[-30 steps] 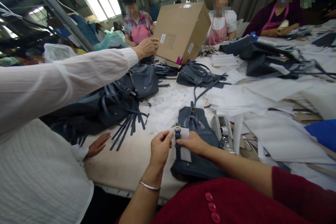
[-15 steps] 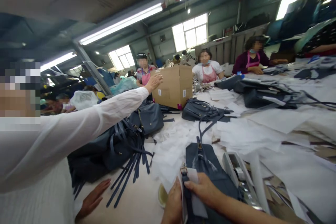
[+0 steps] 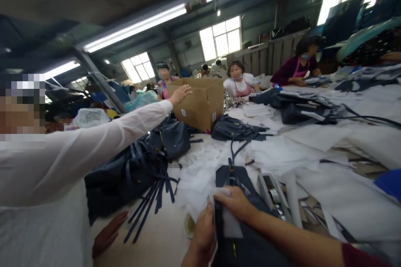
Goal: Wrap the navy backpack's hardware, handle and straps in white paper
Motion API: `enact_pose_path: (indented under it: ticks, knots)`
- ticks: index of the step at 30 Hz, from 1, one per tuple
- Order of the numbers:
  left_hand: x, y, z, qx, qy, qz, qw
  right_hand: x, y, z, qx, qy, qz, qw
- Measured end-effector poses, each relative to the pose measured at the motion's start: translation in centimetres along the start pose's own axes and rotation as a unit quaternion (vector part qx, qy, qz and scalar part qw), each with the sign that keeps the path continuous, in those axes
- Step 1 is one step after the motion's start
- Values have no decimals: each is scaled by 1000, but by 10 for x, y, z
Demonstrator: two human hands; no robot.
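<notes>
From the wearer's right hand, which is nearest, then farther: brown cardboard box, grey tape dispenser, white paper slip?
1. white paper slip, touching the right hand.
2. grey tape dispenser, just to its right.
3. brown cardboard box, far ahead, slightly left.

Beige table [image 3: 163,240] bears navy bags [image 3: 171,138], white sheets [image 3: 313,137], a cardboard box [image 3: 200,104] — perhaps a tape dispenser [image 3: 272,194].

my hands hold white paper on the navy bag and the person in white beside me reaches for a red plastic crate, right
No: the head view shows that person's hand at a brown cardboard box, not a red crate. Your left hand and right hand do hold white paper on the navy bag.
</notes>
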State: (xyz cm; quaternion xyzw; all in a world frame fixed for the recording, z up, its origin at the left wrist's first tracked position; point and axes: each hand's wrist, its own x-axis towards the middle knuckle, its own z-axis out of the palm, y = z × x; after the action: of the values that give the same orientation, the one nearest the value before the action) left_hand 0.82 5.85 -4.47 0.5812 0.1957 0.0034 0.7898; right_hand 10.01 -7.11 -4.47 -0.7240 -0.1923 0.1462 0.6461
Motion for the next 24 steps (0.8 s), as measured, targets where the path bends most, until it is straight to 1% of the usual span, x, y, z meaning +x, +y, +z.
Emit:
enact_pose_path:
  ticks: [2,3,5,7,9,11,14,15,16,17,18,20,21,22,24]
  knots:
    - [-1,1,12,-36,-11,-5,999,0,1,-3,-67,32,-24,997]
    - [0,0,16,-42,-18,-6,999,1,3,-4,-85,34,-26,995]
    - [3,-2,22,-40,-38,-17,998,2,8,-7,-102,26,-28,994]
    - [5,-3,23,-10,-53,-22,998,2,10,-10,-101,5,-32,994]
    - [7,-4,23,38,-52,-10,998,1,9,-15,-88,-28,-38,995]
    - [7,-4,22,67,-37,5,997,-1,6,-23,-62,-75,-37,995]
    - [8,-4,20,49,-1,1,999,-6,0,-41,-11,-151,-40,988]
    - [7,-4,20,38,10,-5,999,-7,-3,-48,-9,-172,-60,983]
    - [7,-5,19,32,19,-10,999,-8,-6,-55,-27,-191,-95,976]
    - [6,-6,19,32,22,-14,999,-9,-10,-61,-64,-208,-145,965]
    - [6,-6,19,42,24,-17,999,-9,-14,-65,-118,-216,-201,948]
    - [6,-4,19,85,24,-9,996,-5,-25,-69,-239,-209,-307,897]
    - [6,-2,19,115,28,3,993,-2,-30,-68,-283,-202,-348,871]
    - [6,2,20,144,29,22,989,1,-35,-67,-311,-198,-380,848]
    - [5,14,21,183,33,68,980,9,-42,-60,-335,-210,-417,819]
